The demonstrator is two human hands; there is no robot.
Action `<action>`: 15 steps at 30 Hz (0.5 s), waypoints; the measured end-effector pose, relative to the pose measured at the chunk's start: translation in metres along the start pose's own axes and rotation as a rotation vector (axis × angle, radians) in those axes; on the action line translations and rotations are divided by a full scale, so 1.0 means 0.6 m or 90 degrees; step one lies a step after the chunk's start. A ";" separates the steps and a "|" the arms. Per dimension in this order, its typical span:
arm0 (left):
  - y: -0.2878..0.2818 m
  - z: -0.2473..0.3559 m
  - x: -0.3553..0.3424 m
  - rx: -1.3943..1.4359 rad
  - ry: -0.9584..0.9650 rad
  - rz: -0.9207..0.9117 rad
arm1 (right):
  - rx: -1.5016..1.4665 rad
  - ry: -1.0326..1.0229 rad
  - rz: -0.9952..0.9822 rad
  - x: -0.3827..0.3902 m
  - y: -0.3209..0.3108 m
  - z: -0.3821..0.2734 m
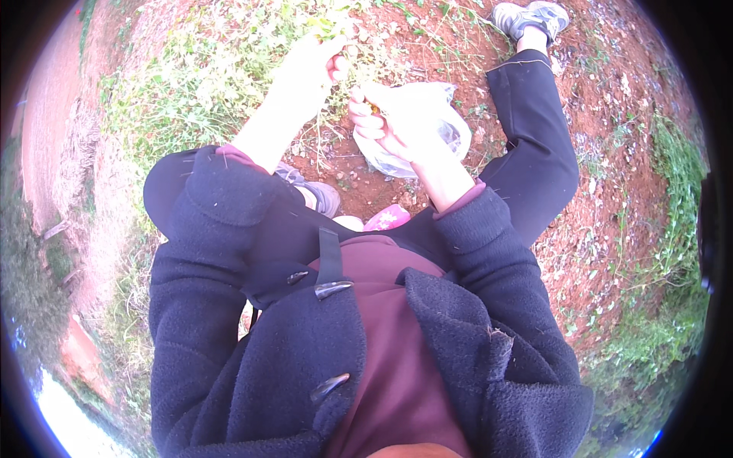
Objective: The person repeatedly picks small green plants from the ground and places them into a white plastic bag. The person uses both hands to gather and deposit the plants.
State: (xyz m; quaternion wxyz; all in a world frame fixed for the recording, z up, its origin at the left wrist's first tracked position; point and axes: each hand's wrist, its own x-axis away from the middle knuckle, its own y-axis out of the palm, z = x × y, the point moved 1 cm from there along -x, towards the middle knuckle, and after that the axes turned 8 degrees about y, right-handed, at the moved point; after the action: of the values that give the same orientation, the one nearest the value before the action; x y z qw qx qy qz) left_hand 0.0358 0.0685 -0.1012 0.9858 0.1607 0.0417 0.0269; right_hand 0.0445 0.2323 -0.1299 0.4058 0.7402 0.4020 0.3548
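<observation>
My left hand [309,70] reaches into the low green plants [221,72], its fingers curled closed at a leafy sprig [328,32]. Strong light washes out much of that hand. To its right, my right hand [385,122] is closed, fingers bent inward, with a small yellow-orange thing [374,108] showing between them. What that small thing is, I cannot make out. A thin, clear plastic bag [447,126] lies on the reddish soil just behind and beside my right hand; the hand covers part of it.
My right leg [538,137] stretches forward on the right, ending in a grey shoe [531,17]. Another grey shoe [317,195] is tucked close in. Between my legs is a pink patterned item [388,217]. Weeds [676,198] grow along the far right.
</observation>
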 end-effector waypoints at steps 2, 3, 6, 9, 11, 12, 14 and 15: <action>-0.005 0.004 -0.001 -0.027 -0.045 0.068 | 0.045 -0.005 0.017 0.004 0.003 -0.004; -0.005 0.006 -0.001 -0.022 -0.054 0.080 | 0.038 -0.003 0.026 0.007 0.004 -0.004; -0.003 0.011 -0.004 -0.035 -0.074 0.119 | 0.026 -0.017 0.082 0.015 0.004 -0.001; -0.008 0.018 -0.008 -0.116 -0.058 0.100 | 0.029 -0.024 0.070 0.020 0.003 0.001; -0.021 0.028 -0.015 -0.206 -0.041 0.111 | 0.050 -0.014 0.049 0.025 0.000 0.003; -0.027 0.033 -0.018 -0.160 -0.005 0.106 | 0.028 -0.010 0.039 0.025 -0.003 0.004; -0.035 0.040 -0.021 -0.098 0.011 0.149 | -0.016 -0.001 0.021 0.022 -0.010 0.006; -0.032 0.039 -0.019 -0.106 0.003 0.170 | -0.024 -0.035 0.087 0.018 -0.014 0.007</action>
State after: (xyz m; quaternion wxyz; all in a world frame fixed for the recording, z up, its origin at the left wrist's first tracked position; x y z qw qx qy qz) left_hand 0.0271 0.0422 -0.0843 0.9833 0.0822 0.0196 0.1611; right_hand 0.0502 0.2435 -0.1372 0.4054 0.7674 0.3328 0.3689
